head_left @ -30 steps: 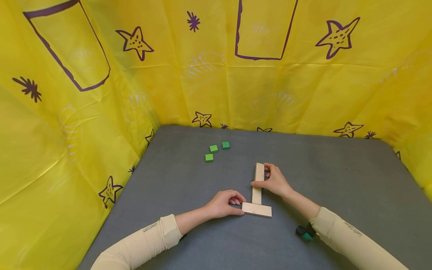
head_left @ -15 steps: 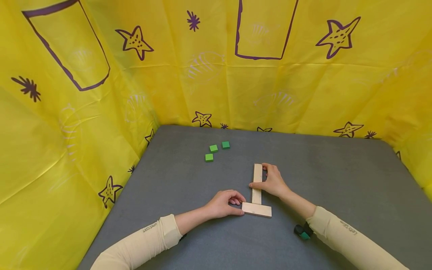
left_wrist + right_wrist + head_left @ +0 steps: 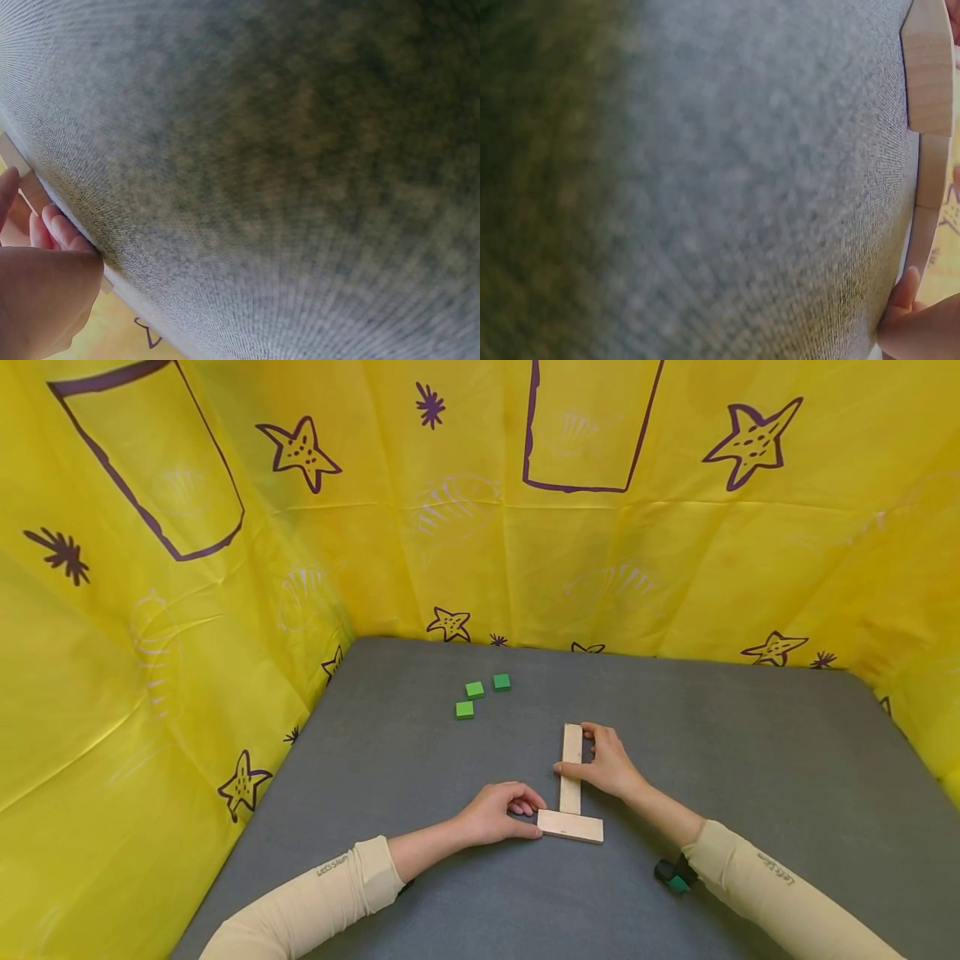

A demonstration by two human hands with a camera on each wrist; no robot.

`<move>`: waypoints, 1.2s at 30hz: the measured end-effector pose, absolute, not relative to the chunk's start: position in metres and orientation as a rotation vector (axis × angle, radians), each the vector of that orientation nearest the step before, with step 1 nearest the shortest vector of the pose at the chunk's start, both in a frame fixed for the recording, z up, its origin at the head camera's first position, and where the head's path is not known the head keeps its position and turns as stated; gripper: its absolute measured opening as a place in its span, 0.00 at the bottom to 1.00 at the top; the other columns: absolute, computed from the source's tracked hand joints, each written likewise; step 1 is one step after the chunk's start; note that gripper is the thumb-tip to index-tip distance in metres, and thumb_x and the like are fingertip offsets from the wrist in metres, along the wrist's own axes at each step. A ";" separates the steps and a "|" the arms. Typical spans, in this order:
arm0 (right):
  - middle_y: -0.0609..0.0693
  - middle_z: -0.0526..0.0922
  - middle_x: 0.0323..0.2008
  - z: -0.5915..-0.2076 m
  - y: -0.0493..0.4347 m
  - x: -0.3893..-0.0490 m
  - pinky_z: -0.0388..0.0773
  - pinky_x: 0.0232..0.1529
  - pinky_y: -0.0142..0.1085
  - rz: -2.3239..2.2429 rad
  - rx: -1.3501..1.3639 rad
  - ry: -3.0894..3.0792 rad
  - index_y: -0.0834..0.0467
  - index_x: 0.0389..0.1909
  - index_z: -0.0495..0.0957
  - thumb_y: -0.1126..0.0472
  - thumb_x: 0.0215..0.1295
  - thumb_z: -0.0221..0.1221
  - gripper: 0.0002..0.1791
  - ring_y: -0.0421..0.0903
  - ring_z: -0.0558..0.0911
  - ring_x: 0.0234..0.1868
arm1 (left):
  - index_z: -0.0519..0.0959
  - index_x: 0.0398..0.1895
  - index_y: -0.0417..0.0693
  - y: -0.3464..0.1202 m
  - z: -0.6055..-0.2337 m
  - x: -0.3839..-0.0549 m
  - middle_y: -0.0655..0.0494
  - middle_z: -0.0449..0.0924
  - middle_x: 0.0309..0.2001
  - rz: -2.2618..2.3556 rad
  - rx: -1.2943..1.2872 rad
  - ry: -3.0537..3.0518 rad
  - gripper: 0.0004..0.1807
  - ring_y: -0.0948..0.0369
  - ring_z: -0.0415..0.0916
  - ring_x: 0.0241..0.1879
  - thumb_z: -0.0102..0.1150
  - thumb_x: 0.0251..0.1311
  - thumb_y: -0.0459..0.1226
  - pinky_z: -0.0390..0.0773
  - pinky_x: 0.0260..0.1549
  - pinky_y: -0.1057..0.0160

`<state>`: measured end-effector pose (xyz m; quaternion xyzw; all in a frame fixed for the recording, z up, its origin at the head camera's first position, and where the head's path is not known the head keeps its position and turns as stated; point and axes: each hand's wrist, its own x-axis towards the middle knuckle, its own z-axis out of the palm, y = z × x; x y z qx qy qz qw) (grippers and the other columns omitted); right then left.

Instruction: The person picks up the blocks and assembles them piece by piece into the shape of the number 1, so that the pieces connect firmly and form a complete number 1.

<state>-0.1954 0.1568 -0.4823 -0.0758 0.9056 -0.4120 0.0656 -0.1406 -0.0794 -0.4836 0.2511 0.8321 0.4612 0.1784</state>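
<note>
Three plain wooden blocks lie flat in a T shape. The near block (image 3: 571,827) runs crosswise, and my left hand (image 3: 491,815) pinches its left end between thumb and fingers. From its middle, a second block (image 3: 571,797) extends away from me, with the far block (image 3: 572,743) end to end beyond it. My right hand (image 3: 609,766) grips the far block, thumb on its left side and fingers on its right. In the right wrist view, the crosswise block (image 3: 928,71) shows at the top, and fingers of the right hand (image 3: 919,326) sit beside the row's far part.
Three small green blocks, two light ones (image 3: 475,690) (image 3: 465,710) and a darker one (image 3: 502,682), lie farther back on the grey table (image 3: 712,735). A yellow cloth (image 3: 480,560) with drawn starfish hangs behind and along the sides.
The right hand has moved slightly left with the far block, bringing it more in line with the second block. The left hand and the crosswise block stay in place.
</note>
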 end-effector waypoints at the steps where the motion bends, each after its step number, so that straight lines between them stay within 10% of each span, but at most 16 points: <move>1: 0.67 0.66 0.57 -0.482 0.157 -0.196 0.69 0.54 0.52 -1.254 -0.225 2.728 0.73 0.66 0.59 0.47 0.53 0.71 0.50 0.60 0.70 0.53 | 0.83 0.43 0.46 -0.079 -0.484 -0.141 0.62 0.79 0.35 1.305 0.712 2.353 0.16 0.68 0.75 0.36 0.75 0.49 0.35 0.75 0.41 0.70; 36: 0.64 0.72 0.50 -0.484 0.159 -0.196 0.67 0.46 0.44 -1.306 -0.271 2.746 0.73 0.64 0.62 0.57 0.58 0.68 0.40 0.56 0.70 0.47 | 0.83 0.42 0.46 -0.080 -0.481 -0.140 0.63 0.79 0.34 1.292 0.722 2.369 0.16 0.69 0.75 0.35 0.75 0.49 0.34 0.75 0.41 0.70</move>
